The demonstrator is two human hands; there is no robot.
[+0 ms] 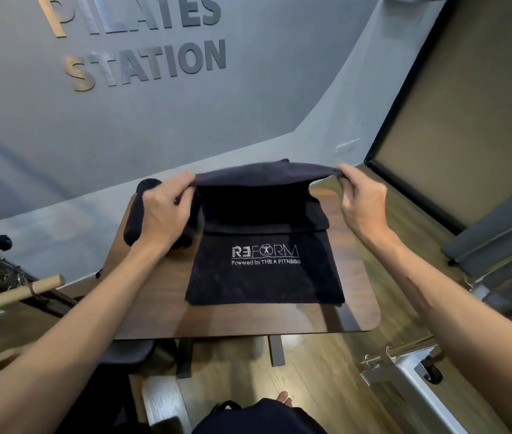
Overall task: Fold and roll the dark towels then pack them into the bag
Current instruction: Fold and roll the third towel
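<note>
Hands first: my left hand pinches the far left corner of the dark towel, fingers curled over the cloth edge with the thumb under it. My right hand pinches the far right corner the same way, fingertips closed tight on the fabric. Between them I see the towel's far edge lifted off the surface and stretched level, sagging a little in the middle, while its near part lies flat on the wooden table. White lettering on that flat part reads "REFORM, Powered by THE A FITNESS", facing me. The towel's near edge stops short of the table's near edge.

Left of the towel, partly behind my left hand, lies a rolled dark towel, touching or just beside the spread one; I cannot tell which. Farther left, off the table, a wooden pole slants across. On the far grey wall raised letters spell "PILATES STATION". I cannot pick out the bag.
</note>
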